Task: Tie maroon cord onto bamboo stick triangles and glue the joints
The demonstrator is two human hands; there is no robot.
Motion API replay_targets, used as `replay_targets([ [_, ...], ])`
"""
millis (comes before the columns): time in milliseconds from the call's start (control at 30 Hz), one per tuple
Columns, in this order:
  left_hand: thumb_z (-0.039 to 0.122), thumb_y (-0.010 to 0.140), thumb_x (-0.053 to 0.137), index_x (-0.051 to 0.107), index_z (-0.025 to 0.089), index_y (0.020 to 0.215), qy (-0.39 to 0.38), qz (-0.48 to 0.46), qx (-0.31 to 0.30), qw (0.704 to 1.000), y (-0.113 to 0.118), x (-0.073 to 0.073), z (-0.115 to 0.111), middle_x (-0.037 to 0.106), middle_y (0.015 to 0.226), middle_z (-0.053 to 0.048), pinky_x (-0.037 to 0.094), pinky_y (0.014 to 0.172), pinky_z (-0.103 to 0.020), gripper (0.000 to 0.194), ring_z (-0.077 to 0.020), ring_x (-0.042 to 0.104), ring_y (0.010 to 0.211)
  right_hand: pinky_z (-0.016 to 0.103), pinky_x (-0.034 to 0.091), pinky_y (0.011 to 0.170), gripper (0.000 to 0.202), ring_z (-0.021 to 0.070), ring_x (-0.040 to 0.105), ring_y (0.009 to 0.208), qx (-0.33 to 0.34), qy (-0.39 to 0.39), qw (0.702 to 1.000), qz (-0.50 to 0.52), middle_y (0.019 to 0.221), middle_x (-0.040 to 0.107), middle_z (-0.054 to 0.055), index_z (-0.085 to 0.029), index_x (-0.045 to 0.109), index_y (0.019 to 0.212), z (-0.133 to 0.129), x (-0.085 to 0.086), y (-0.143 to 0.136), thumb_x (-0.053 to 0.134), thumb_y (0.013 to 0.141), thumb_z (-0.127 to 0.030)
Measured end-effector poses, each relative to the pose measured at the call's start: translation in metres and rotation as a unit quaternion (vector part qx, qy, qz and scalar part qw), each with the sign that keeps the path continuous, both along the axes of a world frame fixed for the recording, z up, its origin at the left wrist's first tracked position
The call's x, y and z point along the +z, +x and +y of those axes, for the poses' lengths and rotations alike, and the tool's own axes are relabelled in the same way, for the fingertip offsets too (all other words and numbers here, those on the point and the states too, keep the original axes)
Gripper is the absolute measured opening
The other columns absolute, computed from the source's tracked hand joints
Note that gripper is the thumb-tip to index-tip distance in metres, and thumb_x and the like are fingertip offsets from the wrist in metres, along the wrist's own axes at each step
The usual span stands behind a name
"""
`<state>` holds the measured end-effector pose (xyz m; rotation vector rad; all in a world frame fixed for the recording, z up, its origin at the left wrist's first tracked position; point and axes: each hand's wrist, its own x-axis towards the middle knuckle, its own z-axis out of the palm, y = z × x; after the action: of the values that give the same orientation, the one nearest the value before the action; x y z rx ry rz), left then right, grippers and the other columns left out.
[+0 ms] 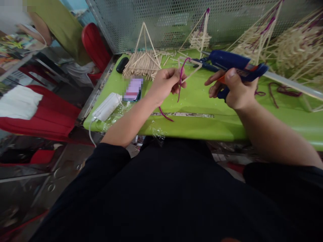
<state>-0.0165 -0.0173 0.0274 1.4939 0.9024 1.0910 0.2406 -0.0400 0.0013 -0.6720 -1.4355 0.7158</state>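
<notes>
Between its fingertips my left hand (169, 82) pinches a small frame of thin wooden sticks (193, 71) with a purple cord (181, 77) looped over it. My right hand (238, 87) is wrapped round a blue glue gun (229, 61), whose nozzle points left, just above the stick frame. A long translucent glue stick (292, 82) runs out of the gun's back. Beyond my left hand a pile of loose sticks (141, 65) lies on the green table (202, 129), with a stick pyramid (144, 40) standing over it.
A phone (133, 89) and white power bank (107, 107) lie left of my left forearm. Bundled stick structures (297, 50) stand at the back right, before a perforated metal panel (156, 23). Purple cord (287, 90) lies at right. A person (41, 28) is at upper left, near red chairs (94, 45).
</notes>
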Motion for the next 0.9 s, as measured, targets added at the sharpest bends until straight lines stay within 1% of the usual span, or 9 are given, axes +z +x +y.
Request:
replay_targets([
  [100,0.054,0.115,0.062,0.072,0.018,0.093,-0.025,-0.002,0.013,1.0,0.0,0.001,0.0,0.075,0.076,0.003,0.047,0.055,-0.017,0.043,-0.0016,0.06,0.054,0.027,0.049,0.035,0.062,0.0162,0.067,0.043,-0.027,-0.009,0.999,0.018,0.084,0.083,0.006,-0.021,0.076,0.081,0.005,-0.001,-0.002,0.091,0.091,-0.081],
  [200,0.05,0.115,0.064,0.07,0.018,0.092,-0.049,-0.021,0.007,0.999,-0.001,0.001,0.002,0.074,0.074,0.004,0.046,0.054,-0.017,0.039,-0.0014,0.06,0.053,0.028,0.045,0.033,0.064,0.0181,0.064,0.039,-0.059,-0.031,0.995,0.072,0.078,0.082,0.005,-0.023,0.072,0.082,0.013,0.002,-0.002,0.093,0.087,-0.083],
  [333,0.039,0.115,0.064,0.07,0.018,0.091,-0.073,-0.051,-0.025,0.996,-0.003,0.0,0.004,0.072,0.073,0.005,0.043,0.053,-0.016,0.033,-0.0015,0.061,0.053,0.036,0.042,0.031,0.066,0.0204,0.061,0.039,-0.06,-0.123,0.983,0.125,0.078,0.08,0.011,-0.024,0.075,0.079,0.019,0.015,0.007,0.091,0.076,-0.087],
  [400,0.036,0.115,0.063,0.07,0.018,0.091,-0.079,-0.062,-0.044,0.994,-0.004,-0.001,0.004,0.072,0.071,0.005,0.043,0.052,-0.016,0.031,-0.0018,0.061,0.053,0.036,0.037,0.031,0.066,0.0191,0.06,0.042,-0.045,-0.181,0.977,0.105,0.084,0.082,0.014,-0.024,0.078,0.075,0.018,0.022,0.011,0.084,0.078,-0.089],
  [467,0.035,0.114,0.065,0.07,0.018,0.092,-0.079,-0.074,-0.059,0.992,-0.005,-0.001,0.004,0.072,0.071,0.005,0.043,0.052,-0.016,0.029,-0.0023,0.061,0.053,0.034,0.033,0.031,0.064,0.0184,0.059,0.045,-0.032,-0.216,0.972,0.092,0.087,0.083,0.014,-0.025,0.079,0.075,0.013,0.028,0.012,0.078,0.082,-0.088],
  [600,0.033,0.113,0.065,0.071,0.017,0.092,-0.072,-0.084,-0.069,0.991,-0.005,-0.001,0.004,0.073,0.071,0.004,0.044,0.052,-0.017,0.027,-0.003,0.063,0.054,0.035,0.031,0.033,0.067,0.0172,0.055,0.042,-0.011,-0.202,0.976,0.082,0.083,0.081,0.013,-0.024,0.079,0.071,0.002,0.034,0.006,0.075,0.087,-0.089],
  [700,0.034,0.115,0.063,0.07,0.017,0.093,-0.052,-0.062,-0.057,0.995,-0.004,-0.003,0.005,0.073,0.073,0.004,0.045,0.053,-0.017,0.028,-0.0033,0.063,0.054,0.036,0.03,0.033,0.073,0.0186,0.058,0.041,0.021,-0.199,0.978,0.054,0.087,0.082,0.015,-0.023,0.081,0.076,-0.005,0.033,0.003,0.069,0.093,-0.092],
  [833,0.036,0.117,0.06,0.07,0.018,0.094,0.027,-0.018,-0.011,0.999,-0.002,-0.009,0.01,0.075,0.077,0.002,0.046,0.056,-0.019,0.032,-0.0031,0.062,0.054,0.037,0.031,0.032,0.074,0.0206,0.062,0.043,0.065,-0.178,0.982,0.018,0.096,0.085,0.018,-0.023,0.082,0.081,-0.009,0.028,0.007,0.063,0.1,-0.092],
  [900,0.039,0.116,0.062,0.071,0.018,0.094,0.073,0.003,0.023,0.997,-0.002,-0.013,0.013,0.075,0.081,0.001,0.048,0.059,-0.019,0.032,-0.0037,0.066,0.06,0.037,0.032,0.031,0.077,0.0209,0.062,0.043,0.086,-0.159,0.984,0.01,0.092,0.084,0.018,-0.022,0.082,0.08,-0.01,0.025,0.009,0.062,0.1,-0.094],
])
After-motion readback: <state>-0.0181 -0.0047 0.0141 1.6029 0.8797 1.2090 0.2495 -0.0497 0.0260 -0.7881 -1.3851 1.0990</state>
